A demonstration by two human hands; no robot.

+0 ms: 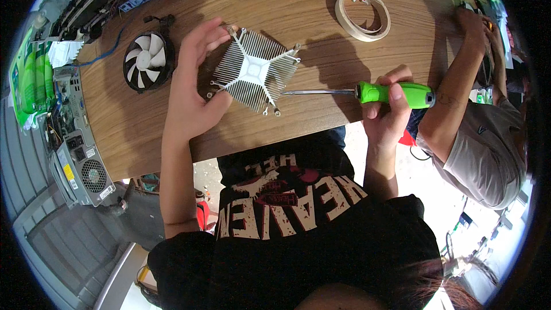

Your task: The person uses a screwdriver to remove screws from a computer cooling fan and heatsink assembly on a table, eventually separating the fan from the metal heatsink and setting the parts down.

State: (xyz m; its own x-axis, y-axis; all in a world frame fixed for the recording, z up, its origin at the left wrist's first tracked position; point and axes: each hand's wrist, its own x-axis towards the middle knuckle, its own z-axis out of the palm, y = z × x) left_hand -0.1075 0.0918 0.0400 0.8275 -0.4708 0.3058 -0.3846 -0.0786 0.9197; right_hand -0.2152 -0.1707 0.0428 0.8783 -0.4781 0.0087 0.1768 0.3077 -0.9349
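A silver heatsink [252, 69] with fine fins and an X-shaped bracket is tilted above the wooden table [321, 23]. My left hand [198, 74] curves round its left side, fingers at the upper left corner and thumb at the lower left. Screws stick out at the bracket's corners. My right hand [390, 106] grips the green handle of a screwdriver [425, 96]. The shaft points left, its tip close to the heatsink's lower right edge; whether it touches, I cannot tell. Left of my left hand lies a black cooling fan [146, 60] with white blades.
A roll of tape [384, 28] lies at the back right. Open computer cases with a power supply [92, 175] and green packages [34, 80] line the left edge. At the right, another person's arm [459, 92] reaches over the table.
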